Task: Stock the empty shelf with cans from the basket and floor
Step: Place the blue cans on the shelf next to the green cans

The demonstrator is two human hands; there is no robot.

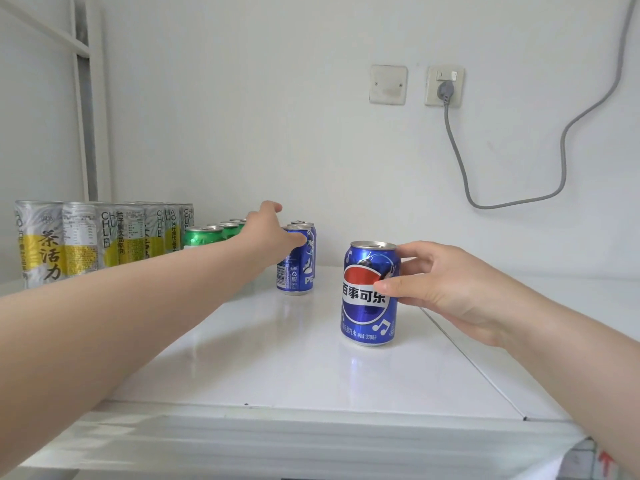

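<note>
1. At the far left of the white shelf [277,358] I see a block of tall silver-and-yellow tea cans [69,244], standing upright in rows against the side wall.

2. Just to their right stands a row of green cans [207,235], running back toward the wall and partly covered by my left forearm.

3. My left hand [270,233] reaches over the top of the front can in a row of blue Pepsi cans [298,271]. The thumb lies against the upper side of that can. The other fingers point away from the camera, so I cannot tell whether the hand grips the can or only touches it.

4. A single Pepsi can [369,294] stands upright on the shelf, nearer the front edge and apart from the row. My right hand [446,289] holds it from its right side, thumb across the label and fingers curled round the back.

5. On the rear wall, upper right: a blank wall plate [388,84], then a socket [445,86] with a plug inserted. A grey cable [561,150] loops down from the plug and rises out of view.
</note>
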